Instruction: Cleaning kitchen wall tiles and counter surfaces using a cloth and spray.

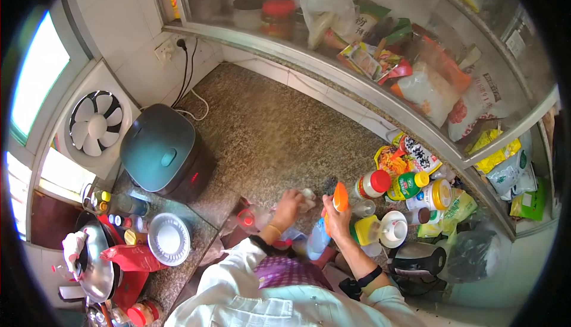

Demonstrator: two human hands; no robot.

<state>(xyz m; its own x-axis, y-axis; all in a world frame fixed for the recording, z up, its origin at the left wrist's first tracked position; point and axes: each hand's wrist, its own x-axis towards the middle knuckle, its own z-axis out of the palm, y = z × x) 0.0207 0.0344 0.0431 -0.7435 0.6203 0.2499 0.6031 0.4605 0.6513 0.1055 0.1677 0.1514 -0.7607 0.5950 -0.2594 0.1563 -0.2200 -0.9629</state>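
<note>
My left hand point(287, 210) is over the front edge of the speckled stone counter point(267, 135), with its fingers on a crumpled whitish cloth or tissue point(307, 198). To its right my right hand point(337, 220) grips a spray bottle by the neck; the bottle has an orange spray head point(341, 193) and a blue lower part point(317, 240). A dark scrubber-like clump point(330, 182) lies on the counter just beyond the spray head. Right of my right hand stand a small clear cup point(364, 208) and a container with a yellow part point(366, 230).
A rice cooker point(158, 148) stands at the left, near a fan point(97, 126). A red-lidded jar point(374, 183), a green bottle point(407, 186) and an electric kettle point(417, 258) are at the right. A glass-fronted cabinet point(285, 55) overhangs the counter. A foil bowl point(169, 239) sits lower left.
</note>
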